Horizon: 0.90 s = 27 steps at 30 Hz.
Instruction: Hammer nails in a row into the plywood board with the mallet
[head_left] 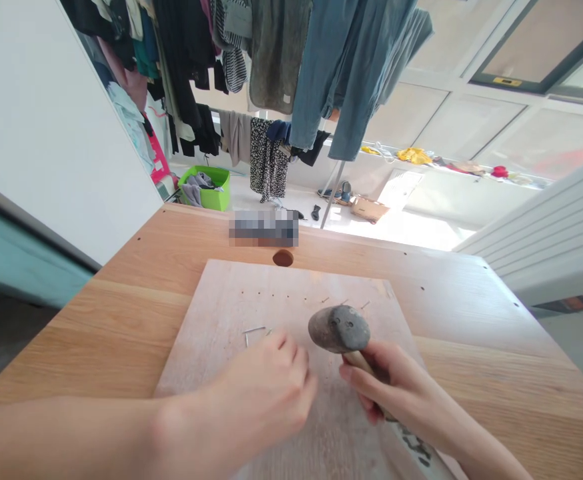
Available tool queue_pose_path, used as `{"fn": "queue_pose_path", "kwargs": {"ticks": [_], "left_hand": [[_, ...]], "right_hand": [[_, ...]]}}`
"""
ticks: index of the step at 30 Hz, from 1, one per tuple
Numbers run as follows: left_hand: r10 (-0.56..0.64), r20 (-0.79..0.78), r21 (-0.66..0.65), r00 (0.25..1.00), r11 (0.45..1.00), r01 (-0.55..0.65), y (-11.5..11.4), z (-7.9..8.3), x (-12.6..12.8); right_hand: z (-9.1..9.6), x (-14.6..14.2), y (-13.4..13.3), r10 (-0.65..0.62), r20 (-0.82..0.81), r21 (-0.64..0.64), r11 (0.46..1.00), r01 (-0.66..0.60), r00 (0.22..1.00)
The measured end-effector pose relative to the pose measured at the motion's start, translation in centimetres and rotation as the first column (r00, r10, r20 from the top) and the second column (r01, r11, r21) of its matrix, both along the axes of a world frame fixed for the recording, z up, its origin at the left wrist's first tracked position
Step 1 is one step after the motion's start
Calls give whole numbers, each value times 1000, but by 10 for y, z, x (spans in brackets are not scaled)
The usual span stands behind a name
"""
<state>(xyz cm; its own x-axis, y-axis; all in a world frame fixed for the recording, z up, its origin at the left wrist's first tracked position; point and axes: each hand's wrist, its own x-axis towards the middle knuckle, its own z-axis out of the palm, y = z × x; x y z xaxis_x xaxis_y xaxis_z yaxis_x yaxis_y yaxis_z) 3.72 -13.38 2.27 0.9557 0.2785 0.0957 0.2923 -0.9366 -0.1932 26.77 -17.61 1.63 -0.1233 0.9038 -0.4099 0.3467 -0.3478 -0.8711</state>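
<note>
My right hand [396,383] grips the wooden handle of a mallet [339,329] with a dark grey, scuffed head. The mallet head is over the right half of a pale wooden board [196,347]. My left hand [271,383] is curled over the middle of the board, and its fingertips are hidden under it. Loose nails [254,329] lie just beyond its knuckles. Along the board's far part runs a row of small dark holes or nail heads [273,295]. Toward the right end of that row, thin nails [345,301] stick up at a slant.
The board lies on a wood-grain table [451,373] with a round hole [283,258] near its far edge. A blurred-out item [264,229] sits behind that hole. Past the table are a green basket [216,193], hanging jeans [346,73] and a cardboard box [369,209].
</note>
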Motion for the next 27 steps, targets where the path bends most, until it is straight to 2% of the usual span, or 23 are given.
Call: {"fn": "queue_pose_path", "kwargs": {"ticks": [3,6,9,11,12,13,15,16,18,20,22,24,27], "left_hand": [[-48,-78,112,996,992,56,-10,1,6],[-67,-78,99,995,992,74,-9,2,5],[-209,-14,-32,978,978,208,8,6,3],[-287,67,-192,956,936,294,26,8,3],[-280,128,-281,951,910,305,37,7,4],[-249,197,-385,948,870,308,48,6,5],[-113,331,-597,937,744,300,71,-2,10],[-13,398,-672,917,677,301,82,-7,12],[189,498,-736,846,607,298,100,-18,18],[330,513,-774,793,576,262,113,-29,22],[401,486,-806,776,549,222,121,-38,24],[421,467,-821,777,533,205,124,-43,24],[385,480,-807,789,545,225,124,-46,22]], "right_hand": [[1,15,-7,91,80,-43,995,-87,993],[-3,25,-21,133,123,-121,986,-119,983],[-8,28,-34,92,198,-136,989,-66,976],[-11,28,-41,71,286,-93,995,-46,956],[-12,28,-44,70,329,-61,997,-53,942],[-13,27,-46,70,369,-26,998,-65,927],[-14,27,-51,47,448,58,995,-82,893],[-15,26,-53,10,494,113,991,-76,870],[-14,27,-58,-98,582,244,968,-59,807],[-12,29,-64,-150,626,333,939,-88,765],[-10,32,-69,-129,629,362,922,-142,767],[-10,37,-74,-86,625,357,916,-185,776],[-13,42,-83,-69,618,367,906,-211,783]]}}
